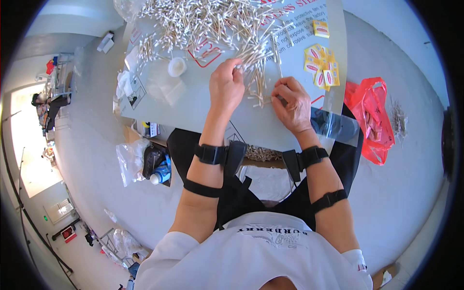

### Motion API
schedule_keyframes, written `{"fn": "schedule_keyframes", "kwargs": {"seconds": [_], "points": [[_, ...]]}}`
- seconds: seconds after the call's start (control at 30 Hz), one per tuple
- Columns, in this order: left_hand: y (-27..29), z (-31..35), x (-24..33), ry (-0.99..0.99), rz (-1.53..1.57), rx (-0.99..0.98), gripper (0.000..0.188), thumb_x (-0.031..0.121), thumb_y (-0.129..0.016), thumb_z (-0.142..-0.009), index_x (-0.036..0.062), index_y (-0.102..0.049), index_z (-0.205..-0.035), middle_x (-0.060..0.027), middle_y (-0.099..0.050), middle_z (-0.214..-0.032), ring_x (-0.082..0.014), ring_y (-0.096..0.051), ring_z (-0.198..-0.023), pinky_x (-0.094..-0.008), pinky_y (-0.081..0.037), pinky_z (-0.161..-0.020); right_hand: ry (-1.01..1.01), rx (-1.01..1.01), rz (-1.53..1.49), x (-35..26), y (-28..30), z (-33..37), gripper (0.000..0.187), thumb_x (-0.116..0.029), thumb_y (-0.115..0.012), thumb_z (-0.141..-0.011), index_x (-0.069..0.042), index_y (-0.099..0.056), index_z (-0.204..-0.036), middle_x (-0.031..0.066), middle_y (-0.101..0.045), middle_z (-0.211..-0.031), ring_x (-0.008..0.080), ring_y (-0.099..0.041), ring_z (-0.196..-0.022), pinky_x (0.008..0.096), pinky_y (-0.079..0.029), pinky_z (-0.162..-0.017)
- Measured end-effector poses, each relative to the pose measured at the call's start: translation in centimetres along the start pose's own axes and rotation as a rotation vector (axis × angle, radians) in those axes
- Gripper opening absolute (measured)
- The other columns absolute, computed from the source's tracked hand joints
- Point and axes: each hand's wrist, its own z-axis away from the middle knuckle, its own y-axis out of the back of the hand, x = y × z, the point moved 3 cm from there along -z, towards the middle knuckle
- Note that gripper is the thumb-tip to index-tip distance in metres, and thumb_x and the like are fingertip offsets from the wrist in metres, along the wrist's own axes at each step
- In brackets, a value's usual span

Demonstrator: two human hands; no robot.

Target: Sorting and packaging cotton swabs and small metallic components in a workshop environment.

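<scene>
A large loose heap of cotton swabs (pixel 193 24) covers the far part of the table. From it a smaller bunch of swabs (pixel 258 79) trails toward me, between my hands. My left hand (pixel 227 86) is closed, its fingertips against the near edge of the swabs; whatever is inside the fingers is hidden. To the right of the bunch, my right hand (pixel 292 104) is curled with thumb and fingers together. One cotton swab (pixel 279 63) stands out from its fingertips, pointing away from me.
Left of my hands are a small white round tub (pixel 177 66) and clear plastic packets (pixel 166 88). Yellow printed cards (pixel 321 67) lie at the right. A red plastic bag (pixel 372 121) is beyond the table's right edge. Below the table sits a box with a blue-and-white bottle (pixel 162 173).
</scene>
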Motion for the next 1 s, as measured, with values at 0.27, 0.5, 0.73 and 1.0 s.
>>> {"fn": "schedule_keyframes", "kwargs": {"seconds": [0.27, 0.5, 0.73, 1.0], "points": [[0.4, 7.3, -2.7, -0.109, 0.034, 0.197, 0.041, -0.007, -0.061, -0.072, 0.0042, -0.057, -0.111, -0.014, -0.056, -0.102, -0.0337, -0.054, -0.097, -0.0409, -0.045, -0.085, -0.127, -0.098, -0.15, 0.9, 0.3, 0.3, 0.018, 0.0, -0.06, -0.067, -0.002, -0.062, -0.085, 0.009, -0.06, -0.1, 0.0292, -0.062, -0.085, 0.0346, -0.051, -0.074], [-0.2, 5.9, -1.6, -0.226, -0.203, 0.168, 0.048, 0.007, -0.075, -0.069, 0.0051, -0.056, -0.113, -0.0134, -0.057, -0.103, -0.0353, -0.054, -0.097, -0.0428, -0.047, -0.081, -0.18, -0.079, -0.013, -0.1, 0.3, 1.3, 0.037, 0.0, -0.068, -0.068, -0.007, -0.063, -0.105, 0.0092, -0.053, -0.118, 0.0296, -0.061, -0.094, 0.0375, -0.053, -0.079], [0.3, 2.5, -3.1, -0.166, -0.064, 0.347, 0.042, 0.004, -0.073, -0.073, 0.005, -0.056, -0.112, -0.0136, -0.055, -0.099, -0.0323, -0.057, -0.087, -0.0425, -0.05, -0.073, -0.116, -0.151, 0.219, -0.5, -0.2, 0.5, 0.041, -0.006, -0.074, -0.069, -0.008, -0.062, -0.108, 0.0085, -0.047, -0.125, 0.0243, -0.06, -0.086, 0.0341, -0.052, -0.079], [0.7, 7.7, -4.9, -0.133, 0.356, 0.195, 0.039, -0.008, -0.064, -0.071, 0.0024, -0.057, -0.107, -0.0123, -0.054, -0.103, -0.024, -0.058, -0.087, -0.0308, -0.05, -0.069, -0.179, -0.145, 0.142, 0.2, 0.0, 2.2, 0.034, -0.009, -0.077, -0.066, -0.006, -0.062, -0.096, 0.0089, -0.051, -0.117, 0.0271, -0.062, -0.088, 0.0366, -0.052, -0.077]]}}
